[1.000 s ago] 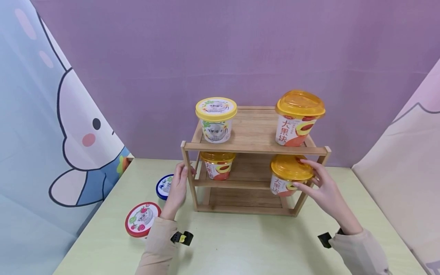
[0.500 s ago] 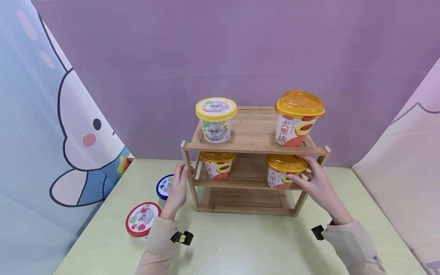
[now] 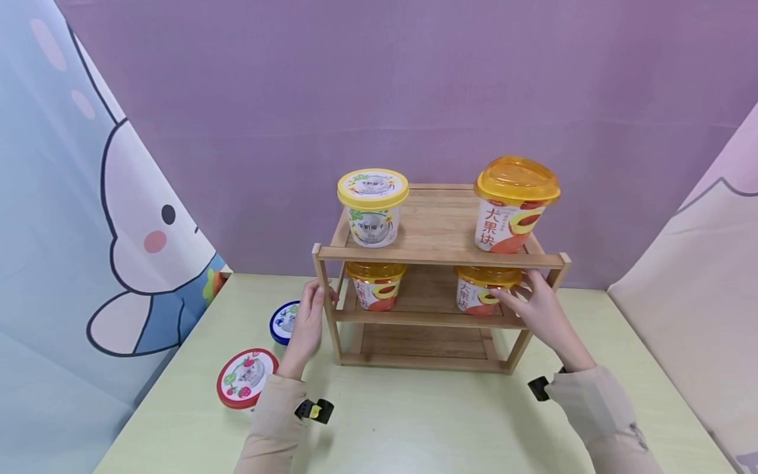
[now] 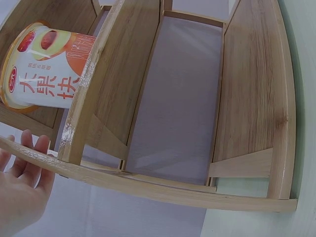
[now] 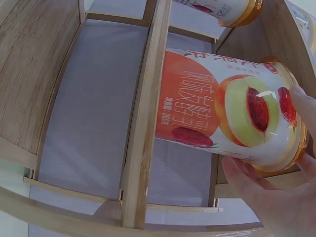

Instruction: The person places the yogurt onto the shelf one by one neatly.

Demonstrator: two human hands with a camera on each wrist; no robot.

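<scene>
In the head view a three-tier wooden shelf rack (image 3: pixel 438 255) stands on the table. My right hand (image 3: pixel 543 315) grips a white fruit-printed cup (image 3: pixel 474 298) with an orange lid, at the right of the middle tier; thumb and fingers are round its upper part. The right wrist view shows this cup (image 5: pixel 222 106) just behind the tier's front rail. My left hand (image 3: pixel 306 322) holds the rack's left side post, its fingers (image 4: pixel 27 160) curled behind the wood in the left wrist view. A matching cup (image 3: pixel 377 293) stands at the left of the middle tier.
On the top tier are a yellow-lidded tub (image 3: pixel 373 209) at left and another orange-lidded cup (image 3: pixel 512 210) at right. A red-lidded tub (image 3: pixel 247 378) and a blue-lidded tub (image 3: pixel 284 322) stand left of the rack, partly behind my left arm. A purple cloth (image 3: pixel 414 92) hangs behind.
My right hand has moved the cup left and inward, from in front of the middle tier's rail to behind it. The left hand has stayed on the post.
</scene>
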